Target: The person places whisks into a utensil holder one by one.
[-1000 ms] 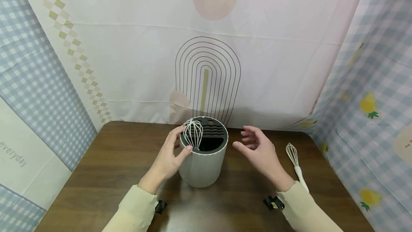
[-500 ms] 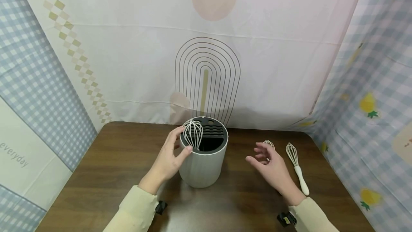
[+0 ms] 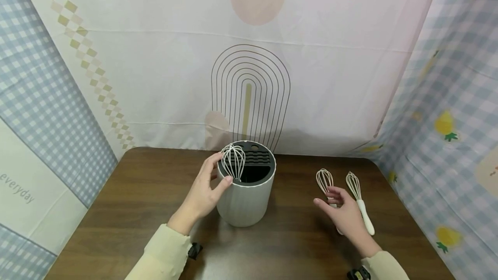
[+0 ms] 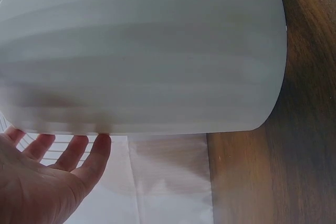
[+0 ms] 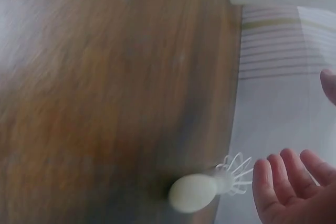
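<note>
A light grey cylindrical utensil holder [image 3: 245, 206] with a black slotted top stands upright on the table. In its open front compartment, a whisk [image 3: 233, 159] stands wire end up. My left hand [image 3: 202, 187] rests against the holder's left side, thumb by the front rim; in the left wrist view its fingertips [image 4: 102, 142] touch the ribbed wall. My right hand [image 3: 344, 213], fingers loosely bent and holding nothing, hovers over a second whisk [image 3: 324, 179], hiding most of its handle. A third whisk [image 3: 362, 206] with a white handle lies just right of that hand.
The dark wooden table [image 3: 155, 198] ends at the back against a hanging printed cloth [image 3: 155, 81]. Blue checked cloth [image 3: 463, 98] hangs along the right side, with more on the left. Dark wrist mounts sit on both cuffs.
My right hand has moved right and toward me, away from the holder, over the middle whisk, whose wire end has come into view. My left hand has stayed on the holder.
</note>
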Demonstrator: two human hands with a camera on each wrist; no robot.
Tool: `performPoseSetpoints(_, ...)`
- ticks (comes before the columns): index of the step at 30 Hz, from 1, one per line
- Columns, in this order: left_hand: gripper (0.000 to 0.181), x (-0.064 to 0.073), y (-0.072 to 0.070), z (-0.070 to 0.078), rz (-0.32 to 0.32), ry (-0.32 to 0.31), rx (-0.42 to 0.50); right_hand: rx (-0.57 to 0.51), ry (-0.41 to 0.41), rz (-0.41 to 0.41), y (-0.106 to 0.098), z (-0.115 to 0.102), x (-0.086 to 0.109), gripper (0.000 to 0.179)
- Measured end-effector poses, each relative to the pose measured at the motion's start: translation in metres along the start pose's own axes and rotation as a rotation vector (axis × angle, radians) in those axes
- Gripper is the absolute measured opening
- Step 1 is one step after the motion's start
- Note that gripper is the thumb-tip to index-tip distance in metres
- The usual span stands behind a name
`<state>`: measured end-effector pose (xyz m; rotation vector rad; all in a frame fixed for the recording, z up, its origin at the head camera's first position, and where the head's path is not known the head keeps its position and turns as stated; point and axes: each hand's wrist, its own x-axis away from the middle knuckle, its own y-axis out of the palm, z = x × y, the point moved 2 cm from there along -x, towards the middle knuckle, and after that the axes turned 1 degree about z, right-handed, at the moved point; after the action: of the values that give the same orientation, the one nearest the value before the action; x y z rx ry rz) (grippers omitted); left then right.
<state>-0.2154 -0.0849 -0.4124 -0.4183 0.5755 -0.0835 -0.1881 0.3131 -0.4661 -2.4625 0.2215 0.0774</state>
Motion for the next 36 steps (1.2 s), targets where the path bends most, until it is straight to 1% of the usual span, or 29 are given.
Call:
performPoseSetpoints(3, 0.058, 0.000, 0.000, 0.000, 0.000, 0.001, 0.001, -0.001, 0.034, 0.009, -0.004, 0.008, -0.002, 0.076)
performPoseSetpoints(9, 0.059, 0.000, 0.000, 0.001, -0.004, 0.000, 0.001, 0.020, 0.130, 0.020, -0.008, 0.023, -0.005, 0.081)
performPoseSetpoints(18, 0.059, 0.001, -0.001, 0.002, -0.005, -0.005, 0.013, -0.005, 0.240, -0.004, -0.006, 0.038, -0.004, 0.084)
performPoseSetpoints(25, 0.059, 0.000, -0.001, 0.002, -0.008, -0.008, 0.007, 0.006, 0.263, -0.013, -0.003, 0.043, -0.005, 0.080)
performPoseSetpoints(36, 0.060, 0.000, 0.000, -0.001, -0.007, -0.006, 0.010, 0.033, 0.270, -0.004, 0.002, 0.050, -0.007, 0.063)
